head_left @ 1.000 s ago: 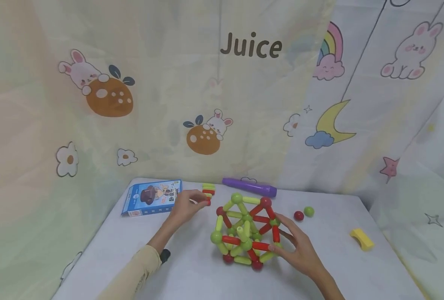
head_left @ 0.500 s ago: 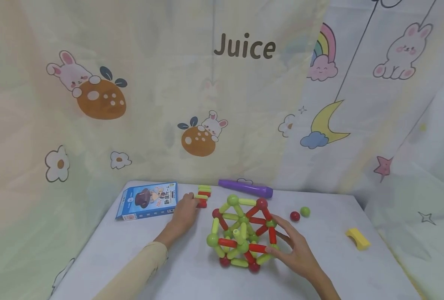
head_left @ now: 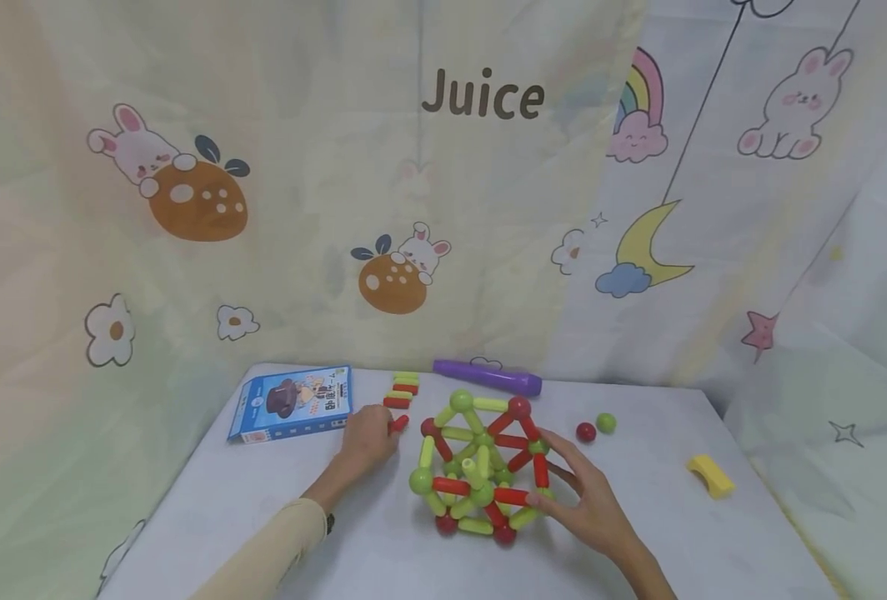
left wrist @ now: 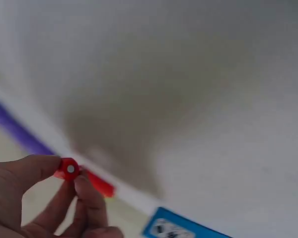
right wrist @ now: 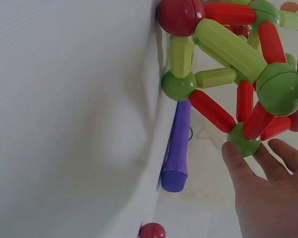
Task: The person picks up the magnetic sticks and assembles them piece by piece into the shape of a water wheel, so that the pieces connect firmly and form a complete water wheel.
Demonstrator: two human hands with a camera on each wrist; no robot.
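A dome of red and green rods and balls (head_left: pixel 481 467) stands mid-table; in the right wrist view the dome (right wrist: pixel 228 54) fills the top. My right hand (head_left: pixel 582 500) rests against its right side, fingers spread and touching a green ball (right wrist: pixel 244 141). My left hand (head_left: pixel 368 437) is left of the dome and pinches a red rod (head_left: pixel 398 423) between thumb and fingers; the rod's end (left wrist: pixel 69 168) shows in the left wrist view. Just behind it lies a small stack of red and green rods (head_left: pixel 403 389).
A blue box (head_left: pixel 293 404) lies at the back left. A purple tube (head_left: pixel 488 378) lies behind the dome. A red ball (head_left: pixel 585 432) and a green ball (head_left: pixel 605 422) sit to the right. A yellow curved piece (head_left: pixel 709 476) lies far right. Patterned cloth hangs behind.
My left hand has drawn back from the rod stack toward me, carrying one red rod. The right hand has stayed on the dome.
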